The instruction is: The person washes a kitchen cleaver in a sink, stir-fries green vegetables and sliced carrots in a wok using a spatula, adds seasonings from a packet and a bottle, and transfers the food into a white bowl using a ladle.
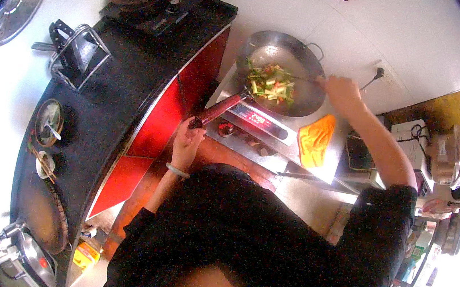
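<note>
A large dark wok (308, 98) sits on a steel stove top at the upper middle. Chopped green and pale vegetables (275, 86) with orange-red bits lie in its near left part. My left hand (187, 137) is closed around the end of the wok's reddish wooden handle (222, 110). Over the wok's right rim, my right hand (342, 95) grips a cooking utensil (304, 79). Its thin dark shaft points towards the vegetables, and its working end is not clear. An orange cloth (316, 141) lies to the right of the lit control panel (260, 120).
A black counter (111, 73) with red fronts runs along the left, bearing a wire rack (80, 54), a bowl (49, 122), a white cup with chopsticks (44, 164) and a round board (42, 219). A plugged cord (376, 74) and a clear plastic container (448, 155) are at right.
</note>
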`<state>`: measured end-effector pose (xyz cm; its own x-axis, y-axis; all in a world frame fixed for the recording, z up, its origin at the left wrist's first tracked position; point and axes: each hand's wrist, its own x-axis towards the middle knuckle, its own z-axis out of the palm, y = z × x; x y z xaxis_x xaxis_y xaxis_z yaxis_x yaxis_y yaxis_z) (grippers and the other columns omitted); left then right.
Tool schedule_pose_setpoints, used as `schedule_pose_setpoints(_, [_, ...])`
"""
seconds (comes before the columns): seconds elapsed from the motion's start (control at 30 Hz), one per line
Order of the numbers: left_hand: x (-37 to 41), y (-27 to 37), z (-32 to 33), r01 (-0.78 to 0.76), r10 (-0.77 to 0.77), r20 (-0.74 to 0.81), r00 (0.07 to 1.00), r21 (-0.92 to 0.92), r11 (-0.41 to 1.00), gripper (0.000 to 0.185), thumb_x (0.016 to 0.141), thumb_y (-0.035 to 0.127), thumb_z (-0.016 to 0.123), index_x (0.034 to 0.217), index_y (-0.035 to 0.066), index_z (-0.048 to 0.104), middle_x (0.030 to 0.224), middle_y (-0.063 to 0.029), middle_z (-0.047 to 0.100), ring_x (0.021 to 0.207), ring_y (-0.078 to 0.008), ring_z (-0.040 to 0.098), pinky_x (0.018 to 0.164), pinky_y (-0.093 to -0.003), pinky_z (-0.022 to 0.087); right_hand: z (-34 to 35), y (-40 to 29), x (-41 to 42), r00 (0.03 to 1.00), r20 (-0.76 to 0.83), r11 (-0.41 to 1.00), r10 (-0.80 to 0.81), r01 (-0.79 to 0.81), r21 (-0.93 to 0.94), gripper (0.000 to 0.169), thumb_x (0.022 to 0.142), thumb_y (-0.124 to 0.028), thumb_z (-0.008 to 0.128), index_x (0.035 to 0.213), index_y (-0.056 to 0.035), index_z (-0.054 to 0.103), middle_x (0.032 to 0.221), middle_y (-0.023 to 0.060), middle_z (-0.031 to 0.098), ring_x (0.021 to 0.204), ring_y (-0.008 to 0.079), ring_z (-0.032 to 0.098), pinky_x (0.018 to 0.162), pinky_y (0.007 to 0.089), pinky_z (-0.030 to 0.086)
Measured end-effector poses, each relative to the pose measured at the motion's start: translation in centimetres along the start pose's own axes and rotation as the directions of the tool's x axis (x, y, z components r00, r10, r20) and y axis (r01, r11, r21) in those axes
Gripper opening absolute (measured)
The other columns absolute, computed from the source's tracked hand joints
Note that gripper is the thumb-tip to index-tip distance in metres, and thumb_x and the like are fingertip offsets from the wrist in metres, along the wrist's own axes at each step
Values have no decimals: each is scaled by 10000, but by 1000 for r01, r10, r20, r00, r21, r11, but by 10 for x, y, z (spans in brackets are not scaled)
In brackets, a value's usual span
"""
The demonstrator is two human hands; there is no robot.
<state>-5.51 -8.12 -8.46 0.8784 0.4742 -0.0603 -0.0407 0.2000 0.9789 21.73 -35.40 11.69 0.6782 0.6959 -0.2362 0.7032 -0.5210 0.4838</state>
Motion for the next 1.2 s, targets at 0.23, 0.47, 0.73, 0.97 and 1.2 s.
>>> schedule_pose_setpoints(0.23, [-1,6,-7,-4,0,91,996,47,999,481,838,47,544,1271,10,338,934,-90,580,811,-124,557,753,-253,455,48,-57,12,989,-7,988,150,-150,29,235,818,-139,484,1043,-88,528,836,132,594,815,292,610,645,392,511])
schedule_pose_setpoints(0.47, [-13,0,-31,124,-129,115,985,46,991,495,836,22,531,1284,23,322,1002,-102,560,845,-133,552,759,-252,457,79,47,17,913,286,894,290,-365,259,141,712,-142,534,685,-17,592,698,131,620,672,214,624,555,365,495])
schedule_pose_setpoints(0.73, [-32,-12,-50,43,-40,87,995,-25,999,322,838,17,520,1157,2,475,1025,-56,557,905,-131,540,791,-245,446,194,81,38,865,480,118,144,-497,860,302,736,-140,582,477,-97,433,403,33,395,307,131,378,274,287,251])
schedule_pose_setpoints(0.97, [-46,0,-76,98,-98,1,995,8,995,292,835,86,569,1113,14,514,1010,-53,581,903,-135,542,790,-252,448,109,11,84,962,-9,885,274,-249,393,163,739,-164,541,841,-66,622,785,109,627,739,267,612,639,398,492])
schedule_pose_setpoints(1.2, [-41,-12,-73,150,-151,-5,989,-63,987,283,853,49,531,1130,4,495,1012,-59,565,957,-143,543,794,-258,454,-19,-4,48,985,3,972,174,-172,160,266,720,-179,544,947,-64,620,951,130,634,914,303,608,770,415,503])
